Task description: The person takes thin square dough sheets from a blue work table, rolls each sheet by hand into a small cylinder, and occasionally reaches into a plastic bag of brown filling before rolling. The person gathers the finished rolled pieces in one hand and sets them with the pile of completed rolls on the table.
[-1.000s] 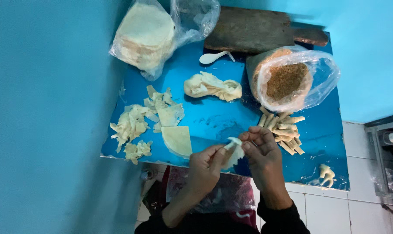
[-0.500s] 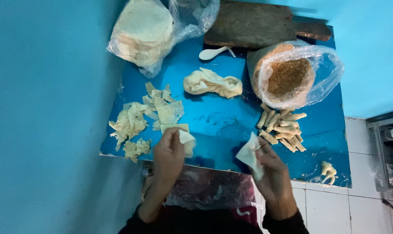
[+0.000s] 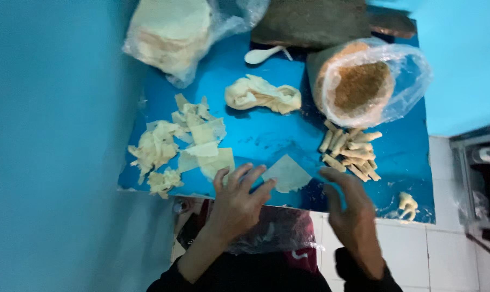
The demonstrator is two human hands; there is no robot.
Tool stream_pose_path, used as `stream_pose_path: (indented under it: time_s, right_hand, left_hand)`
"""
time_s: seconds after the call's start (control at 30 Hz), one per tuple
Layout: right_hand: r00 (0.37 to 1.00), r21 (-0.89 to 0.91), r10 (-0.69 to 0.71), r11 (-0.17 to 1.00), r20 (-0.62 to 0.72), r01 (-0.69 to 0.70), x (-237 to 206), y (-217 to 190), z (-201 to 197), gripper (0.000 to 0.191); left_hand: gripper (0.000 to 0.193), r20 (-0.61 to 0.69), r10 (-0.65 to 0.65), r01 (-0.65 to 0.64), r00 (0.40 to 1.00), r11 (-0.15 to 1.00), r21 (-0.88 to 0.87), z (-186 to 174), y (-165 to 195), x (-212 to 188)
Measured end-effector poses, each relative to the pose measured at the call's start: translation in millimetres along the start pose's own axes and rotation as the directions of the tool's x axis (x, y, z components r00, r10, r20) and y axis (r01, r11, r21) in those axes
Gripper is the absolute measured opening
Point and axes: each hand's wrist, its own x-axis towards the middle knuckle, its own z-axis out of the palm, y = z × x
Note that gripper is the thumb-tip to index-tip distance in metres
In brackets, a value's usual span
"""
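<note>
Hands hover at the near edge of a bright blue tabletop [image 3: 266, 135], seen from overhead. The left hand [image 3: 239, 203], low and centre in the frame, is spread wide with fingers fanned and holds nothing; its fingertips reach the table edge. The right hand [image 3: 350, 211], lower right of centre, is also open and empty, fingers loosely curved and thumb out. Between them, just above and slightly nearer the left hand's fingertips, lies a flat pale wrapper sheet of thin dough [image 3: 287, 173], roughly diamond-shaped, one corner pointing down toward the person and its long axis running from lower left to upper right. It lies up and to the right of the left hand, up and to the left of the right hand; whether a fingertip touches it cannot be told.

Left of the sheet sits a loose stack of pale cut wrapper pieces [image 3: 204, 146], with torn dough scraps [image 3: 153, 148] further left. Right of it, a heap of small tan rolled sticks [image 3: 350, 151] lies fanned beside the right hand's reach, and a lone pale scrap [image 3: 407, 203] rests near the lower right corner.

Mid-table is a crumpled lump of pale dough [image 3: 264, 93]. Toward the top of the frame stand a clear plastic bag of brown crumbly filling [image 3: 364, 84], a white plastic spoon [image 3: 261, 54], a bagged stack of round pale wrappers [image 3: 172, 30] and a dark wooden board [image 3: 312, 21].
</note>
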Motion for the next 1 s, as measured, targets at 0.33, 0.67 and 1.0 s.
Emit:
stream_pose_path:
  time_s: [0.33, 0.67, 1.0]
  right_hand:
    - [0.938, -0.680, 0.146, 0.655, -0.316, -0.331, -71.5, 102.0, -80.2, 0.065]
    - [0.970, -0.704, 0.161, 0.669, -0.180, -0.241, -71.4, 86.8, -67.3, 0.056]
    - [0.953, -0.045, -0.184, 0.979, 0.239, 0.200, 16.8, 22.3, 11.4, 0.058]
  left_hand:
    - [0.026, 0.126, 0.191, -0.189, 0.973, 0.982, -0.026, 32.4, 0.1, -6.3]
    - [0.024, 0.063, 0.274, -0.275, 0.960, 0.961, 0.018, 35.2, -8.9, -18.1]
    - [0.029, 0.082, 0.365, -0.360, 0.927, 0.931, -0.066, 24.0, -18.6, -19.5]
